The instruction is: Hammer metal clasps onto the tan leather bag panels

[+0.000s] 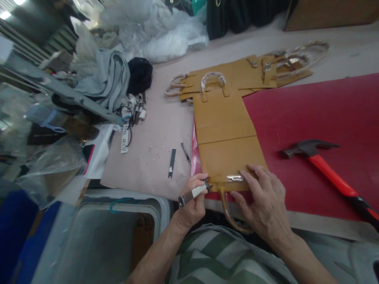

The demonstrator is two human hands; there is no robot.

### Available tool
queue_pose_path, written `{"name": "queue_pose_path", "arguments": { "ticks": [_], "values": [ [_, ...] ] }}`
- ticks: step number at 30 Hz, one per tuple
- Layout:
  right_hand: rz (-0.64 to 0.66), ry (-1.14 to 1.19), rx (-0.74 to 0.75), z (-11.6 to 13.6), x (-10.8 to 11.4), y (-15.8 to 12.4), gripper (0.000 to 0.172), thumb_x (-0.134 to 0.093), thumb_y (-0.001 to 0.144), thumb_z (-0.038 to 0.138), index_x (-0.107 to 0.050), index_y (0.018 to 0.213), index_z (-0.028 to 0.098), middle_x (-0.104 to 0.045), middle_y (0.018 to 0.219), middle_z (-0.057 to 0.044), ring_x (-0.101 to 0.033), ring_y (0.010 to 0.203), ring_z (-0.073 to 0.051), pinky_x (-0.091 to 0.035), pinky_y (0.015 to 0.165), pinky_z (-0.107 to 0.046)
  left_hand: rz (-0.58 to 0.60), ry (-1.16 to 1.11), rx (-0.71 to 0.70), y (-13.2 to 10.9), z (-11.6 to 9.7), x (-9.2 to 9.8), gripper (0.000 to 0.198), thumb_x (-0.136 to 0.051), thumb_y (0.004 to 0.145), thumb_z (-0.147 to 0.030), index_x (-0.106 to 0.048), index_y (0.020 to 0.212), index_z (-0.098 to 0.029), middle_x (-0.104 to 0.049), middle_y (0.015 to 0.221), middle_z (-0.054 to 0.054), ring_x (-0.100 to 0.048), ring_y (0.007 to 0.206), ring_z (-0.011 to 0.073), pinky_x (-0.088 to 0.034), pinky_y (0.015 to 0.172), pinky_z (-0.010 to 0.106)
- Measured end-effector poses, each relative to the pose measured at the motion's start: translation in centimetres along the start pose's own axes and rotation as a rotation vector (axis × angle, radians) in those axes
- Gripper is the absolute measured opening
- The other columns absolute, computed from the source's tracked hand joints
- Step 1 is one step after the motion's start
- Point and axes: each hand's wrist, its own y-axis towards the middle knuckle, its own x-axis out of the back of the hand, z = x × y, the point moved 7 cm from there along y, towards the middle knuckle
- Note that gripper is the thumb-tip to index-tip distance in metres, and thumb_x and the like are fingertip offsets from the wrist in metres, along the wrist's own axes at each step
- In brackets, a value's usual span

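Note:
A tan leather bag piece (229,152) lies flat before me, with one curved handle at its far end and a plastic-wrapped handle (225,209) at its near edge. A shiny metal plate (235,178) sits near that edge. My left hand (192,199) is closed around a short cylindrical tool (194,193) with a brown and whitish body. Its dark end is at the piece's near left corner. Spread over the near right corner, my right hand (263,197) presses with its fingertips beside the metal plate, thumb near the handle.
A claw hammer (325,169) with a red handle rests on the red mat (314,114) at right. Other tan bag pieces (233,73) with wrapped handles lie behind. Left are a flat dark blade (172,163), a black pen-like rod (186,154) and a grey bin (100,201).

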Motion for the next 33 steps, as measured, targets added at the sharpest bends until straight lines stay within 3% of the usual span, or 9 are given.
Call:
{"name": "queue_pose_path", "arguments": {
  "ticks": [3,7,12,16,25,33],
  "values": [
    [-0.002,-0.019,-0.006,0.3,0.2,-0.1,0.041,-0.055,0.096,0.041,-0.054,0.128,0.016,-0.055,0.136,-0.022,-0.051,0.124,-0.042,-0.044,0.099,-0.060,0.018,-0.006,0.005,0.0,-0.1,0.0,0.019,-0.049,0.099,-0.011,-0.055,0.115,-0.018,-0.068,0.118,0.014,-0.067,0.114,0.0228,-0.060,0.095,0.041],
    [0.053,-0.050,0.040,1.5,0.2,0.7,0.035,-0.052,0.098,0.035,-0.055,0.129,0.019,-0.055,0.139,-0.020,-0.046,0.132,-0.041,-0.034,0.107,-0.065,0.014,-0.004,-0.018,0.1,-0.3,0.0,0.022,-0.048,0.098,-0.009,-0.054,0.117,-0.018,-0.067,0.119,0.014,-0.067,0.115,0.0224,-0.060,0.096,0.040],
    [0.181,0.071,0.200,2.4,-1.0,2.3,0.024,-0.047,0.099,0.020,-0.062,0.118,0.020,-0.062,0.128,-0.015,-0.053,0.120,-0.034,-0.035,0.107,-0.059,0.024,0.007,-0.003,0.0,0.0,-0.1,0.022,-0.049,0.099,-0.010,-0.053,0.118,-0.019,-0.067,0.121,0.014,-0.068,0.114,0.0228,-0.062,0.094,0.041],
    [0.153,0.214,0.341,2.1,-1.3,2.7,0.022,-0.049,0.098,0.014,-0.062,0.114,0.018,-0.066,0.119,-0.012,-0.056,0.112,-0.028,-0.037,0.106,-0.052,0.007,-0.020,-0.002,-0.3,0.3,-0.1,0.022,-0.050,0.099,-0.012,-0.053,0.119,-0.020,-0.066,0.122,0.013,-0.067,0.117,0.0231,-0.063,0.095,0.042],
    [0.105,0.323,0.324,1.4,-1.0,3.0,0.018,-0.057,0.095,0.010,-0.065,0.110,0.018,-0.066,0.112,-0.010,-0.058,0.106,-0.024,-0.038,0.105,-0.048,-0.026,-0.003,-0.015,-0.6,0.1,0.0,0.027,-0.053,0.096,-0.009,-0.054,0.122,-0.016,-0.062,0.123,0.013,-0.065,0.123,0.0285,-0.061,0.101,0.049],
    [0.109,0.373,0.293,1.2,-1.0,3.4,0.013,-0.057,0.096,0.012,-0.066,0.103,0.019,-0.068,0.104,-0.008,-0.059,0.099,-0.023,-0.039,0.102,-0.047,-0.040,-0.083,0.029,-0.9,0.3,0.1,0.030,-0.054,0.096,-0.008,-0.055,0.124,-0.017,-0.060,0.121,0.012,-0.066,0.120,0.0284,-0.063,0.097,0.049]
  ]
}}
